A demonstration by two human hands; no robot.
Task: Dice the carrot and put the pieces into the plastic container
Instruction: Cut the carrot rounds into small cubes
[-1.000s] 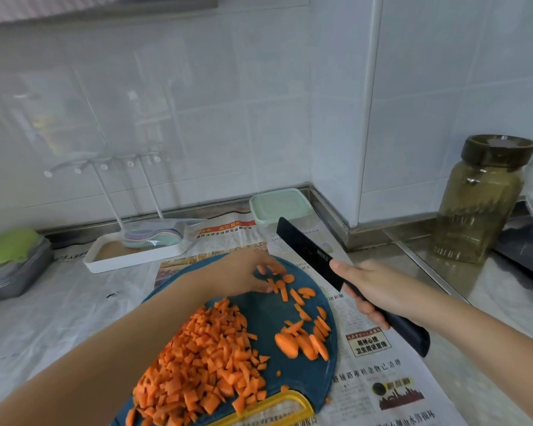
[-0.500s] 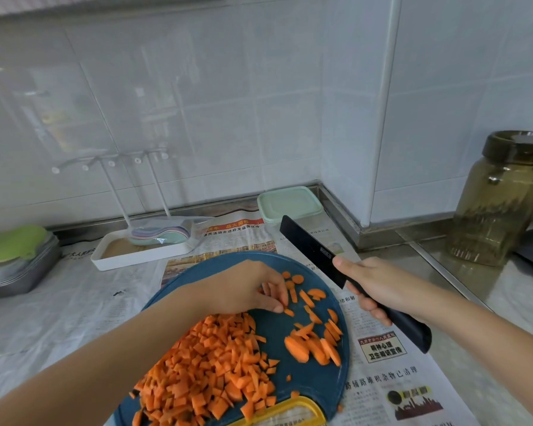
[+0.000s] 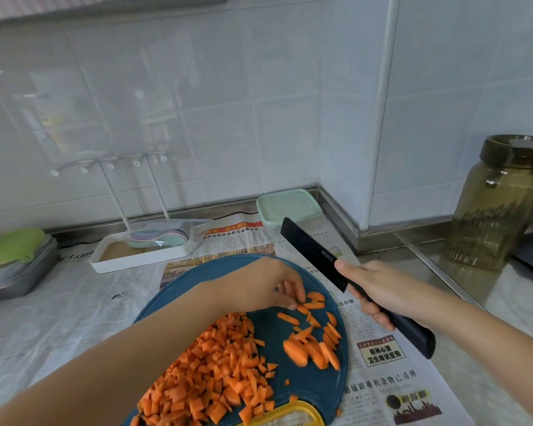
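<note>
Orange carrot slices (image 3: pixel 316 304) on the board (image 3: pixel 314 392) meet the left hand (image 3: pixel 259 284), its fingertips newly drawn in; a pinch cannot be told. The right hand (image 3: pixel 382 290) still grips the raised knife (image 3: pixel 311 250); more dicing likely.

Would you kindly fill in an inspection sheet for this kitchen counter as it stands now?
Surface: newspaper spread over the counter; steel worktop bare on the right.
Job's things: blue cutting board with a diced carrot pile on its near side and uncut carrot slices on its right; plastic container near the wall corner, lid on.
Clutter: white tray holding a pastel stack; stacked metal trays at far left; lidded jar at right.
Grips: left hand fingertips touch slices at the board's far side, a pinch unclear; right hand grips the black knife, blade held up beside the board.
Cables: nothing seen.
Surroundings: white tiled walls meeting at a corner.
</note>
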